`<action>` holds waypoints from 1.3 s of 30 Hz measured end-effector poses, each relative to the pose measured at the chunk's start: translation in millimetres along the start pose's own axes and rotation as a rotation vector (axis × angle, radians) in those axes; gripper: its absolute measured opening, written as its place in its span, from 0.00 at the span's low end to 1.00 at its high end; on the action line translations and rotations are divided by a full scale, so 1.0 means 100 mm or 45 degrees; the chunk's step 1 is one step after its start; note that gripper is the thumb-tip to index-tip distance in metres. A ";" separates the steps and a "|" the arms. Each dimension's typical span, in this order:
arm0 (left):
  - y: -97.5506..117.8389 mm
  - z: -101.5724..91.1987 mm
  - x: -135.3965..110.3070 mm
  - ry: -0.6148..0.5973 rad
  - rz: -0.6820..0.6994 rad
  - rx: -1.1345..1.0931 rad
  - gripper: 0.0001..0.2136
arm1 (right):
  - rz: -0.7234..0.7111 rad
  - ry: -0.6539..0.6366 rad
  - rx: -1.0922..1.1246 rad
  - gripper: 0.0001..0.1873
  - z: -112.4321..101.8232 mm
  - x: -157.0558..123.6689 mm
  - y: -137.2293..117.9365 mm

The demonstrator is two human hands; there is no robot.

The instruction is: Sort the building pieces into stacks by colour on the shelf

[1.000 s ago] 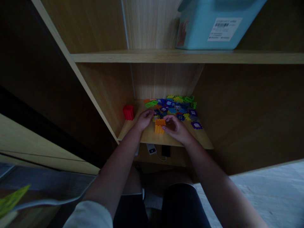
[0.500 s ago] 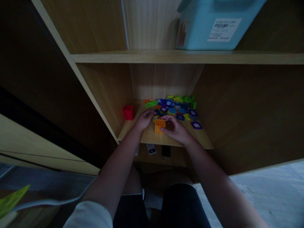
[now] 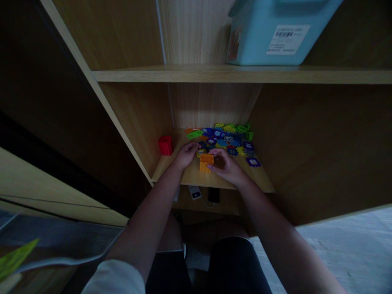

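An orange box of interlocking building pieces (image 3: 206, 164) stands on the lower shelf board. My right hand (image 3: 228, 165) is curved around its right side, thumb against the near face and fingers at the back edge. My left hand (image 3: 187, 155) is just left of the box, its fingertips pinched together beside the pile. What lies between those fingers is too small and dark to make out. Behind both hands spreads a pile of colourful interlocking plastic pieces (image 3: 228, 139), mostly blue, purple, yellow and green. At the left stands a red block of the same kind (image 3: 165, 145).
A light blue plastic bin (image 3: 260, 45) with a label sits on the upper shelf (image 3: 196, 76). Under the lower board lie a white device with a small display (image 3: 195, 192) and a dark flat object (image 3: 214, 194), with a cable. Wooden side walls enclose the compartment.
Almost nothing differs. Both hands and the orange box stay in place, and the view has shifted very slightly.
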State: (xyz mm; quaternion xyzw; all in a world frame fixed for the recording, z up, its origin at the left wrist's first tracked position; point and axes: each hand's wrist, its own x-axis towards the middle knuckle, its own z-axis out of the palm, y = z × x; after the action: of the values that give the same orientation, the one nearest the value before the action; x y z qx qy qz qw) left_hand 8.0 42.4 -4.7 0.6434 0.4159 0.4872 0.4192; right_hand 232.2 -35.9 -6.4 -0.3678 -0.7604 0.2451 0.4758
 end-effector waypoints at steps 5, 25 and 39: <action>-0.03 0.00 0.01 -0.007 -0.002 -0.021 0.18 | 0.003 -0.002 -0.011 0.26 0.00 0.01 -0.01; -0.13 0.01 0.04 -0.007 0.022 -0.003 0.21 | 0.038 -0.030 -0.027 0.29 0.00 0.00 -0.05; -0.08 0.00 0.03 -0.006 0.015 0.002 0.19 | 0.017 -0.036 0.003 0.29 0.01 0.00 -0.04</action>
State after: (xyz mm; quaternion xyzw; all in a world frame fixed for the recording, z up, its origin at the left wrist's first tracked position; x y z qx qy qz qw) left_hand 7.8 47.2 -11.6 0.6472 0.4117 0.4879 0.4167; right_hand 229.9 -38.6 -4.2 -0.3689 -0.7644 0.2544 0.4636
